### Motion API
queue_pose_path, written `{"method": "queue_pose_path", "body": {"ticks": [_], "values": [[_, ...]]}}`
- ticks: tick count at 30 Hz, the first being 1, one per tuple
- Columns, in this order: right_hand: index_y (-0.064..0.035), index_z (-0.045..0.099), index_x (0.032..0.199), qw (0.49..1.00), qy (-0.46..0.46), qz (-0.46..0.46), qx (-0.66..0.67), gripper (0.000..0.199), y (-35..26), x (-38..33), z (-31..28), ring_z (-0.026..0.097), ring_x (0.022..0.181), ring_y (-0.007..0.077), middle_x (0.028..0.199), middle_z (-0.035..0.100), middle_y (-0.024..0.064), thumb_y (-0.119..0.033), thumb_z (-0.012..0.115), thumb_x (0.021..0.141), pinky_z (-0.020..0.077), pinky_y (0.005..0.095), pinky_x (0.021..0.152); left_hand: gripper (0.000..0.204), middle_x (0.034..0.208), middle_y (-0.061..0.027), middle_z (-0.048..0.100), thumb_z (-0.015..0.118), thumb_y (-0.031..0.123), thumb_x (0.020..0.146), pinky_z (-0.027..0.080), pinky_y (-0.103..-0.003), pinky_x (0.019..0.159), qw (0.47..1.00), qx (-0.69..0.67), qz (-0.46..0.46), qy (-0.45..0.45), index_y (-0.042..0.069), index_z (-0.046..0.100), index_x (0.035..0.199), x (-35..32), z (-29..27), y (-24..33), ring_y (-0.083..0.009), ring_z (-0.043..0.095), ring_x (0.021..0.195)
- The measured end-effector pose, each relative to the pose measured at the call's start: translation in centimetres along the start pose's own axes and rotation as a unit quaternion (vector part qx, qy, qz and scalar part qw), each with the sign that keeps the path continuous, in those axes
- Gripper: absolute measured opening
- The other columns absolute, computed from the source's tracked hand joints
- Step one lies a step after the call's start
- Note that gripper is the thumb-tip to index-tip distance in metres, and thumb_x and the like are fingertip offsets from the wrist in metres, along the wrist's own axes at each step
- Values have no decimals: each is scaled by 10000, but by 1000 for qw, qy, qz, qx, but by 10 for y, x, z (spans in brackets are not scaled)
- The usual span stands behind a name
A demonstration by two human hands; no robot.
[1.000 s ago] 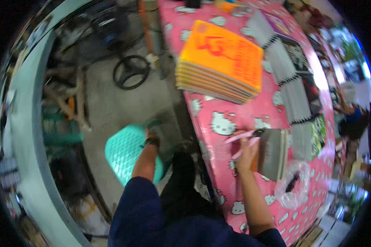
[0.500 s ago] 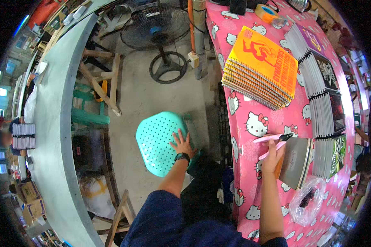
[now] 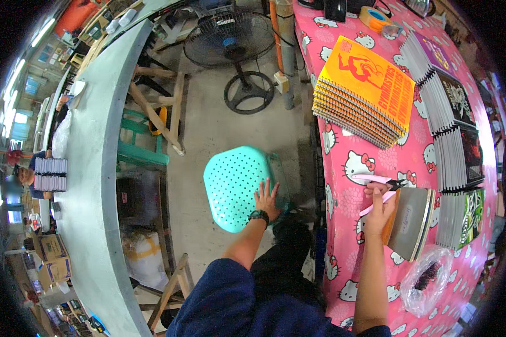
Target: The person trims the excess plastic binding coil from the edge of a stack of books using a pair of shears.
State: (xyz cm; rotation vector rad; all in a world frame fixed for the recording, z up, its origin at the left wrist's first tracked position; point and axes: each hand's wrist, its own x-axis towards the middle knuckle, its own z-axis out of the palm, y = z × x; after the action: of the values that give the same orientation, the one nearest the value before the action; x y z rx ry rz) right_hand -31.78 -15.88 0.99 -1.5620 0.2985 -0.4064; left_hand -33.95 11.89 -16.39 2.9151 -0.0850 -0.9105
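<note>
My left hand (image 3: 268, 203), a dark watch on its wrist, lies with spread fingers on the right side of a teal plastic stool (image 3: 230, 188) whose top is dotted with holes. In my right hand (image 3: 380, 213) are pliers (image 3: 372, 178) with pink handles, spread apart, and dark jaws pointing right. They are held low over the pink table, beside a flat grey plate (image 3: 409, 222) with a wooden edge. A clear plastic bag (image 3: 424, 283) with something black and coiled inside lies nearer to me.
Orange spiral notebooks (image 3: 365, 84) are stacked on the pink patterned table (image 3: 343, 275); several more notebook stacks (image 3: 455, 151) line its far right. A standing fan (image 3: 230, 42) is ahead. Along the left runs a long grey table (image 3: 93, 157), a person (image 3: 25, 177) beyond it.
My view has turned slightly left, so everything sits further right in the picture. My left hand stays on the stool. The right fingers have shifted slightly on the pliers' handles.
</note>
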Motion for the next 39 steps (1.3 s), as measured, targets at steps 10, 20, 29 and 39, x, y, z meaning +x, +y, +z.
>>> {"method": "queue_pose_path", "body": {"ticks": [10,20,29,39], "values": [[-14,492,887,1000,-15,16,-19,60,-4,-1,8,527,710,103,815,572,63,-74,488,884,445,243,659,641,1397,-134,246,693,159,689,246,-471,1046,982,-154,62,91,116,436,1275,-78,17,-5,-357,232,1285],[-22,507,878,999,11,-19,-39,86,24,-1,-1,511,687,94,772,565,38,-107,497,876,422,243,630,748,1264,-181,487,332,677,814,350,-441,961,967,-99,-178,-151,73,524,1212,-87,-4,-146,-340,476,1135],[-27,513,862,977,69,-78,-184,90,27,17,13,493,539,94,649,537,13,-97,470,826,392,258,482,785,1264,-108,503,432,672,796,334,-351,974,828,-503,10,-247,34,482,1250,23,-43,-56,-264,454,1158],[-16,553,731,982,177,-68,19,109,15,46,26,491,522,82,640,571,32,-33,446,743,367,216,465,840,1455,-136,166,452,617,820,133,-593,1019,656,-720,156,-165,93,160,1407,81,-311,17,-330,155,1333]]}}
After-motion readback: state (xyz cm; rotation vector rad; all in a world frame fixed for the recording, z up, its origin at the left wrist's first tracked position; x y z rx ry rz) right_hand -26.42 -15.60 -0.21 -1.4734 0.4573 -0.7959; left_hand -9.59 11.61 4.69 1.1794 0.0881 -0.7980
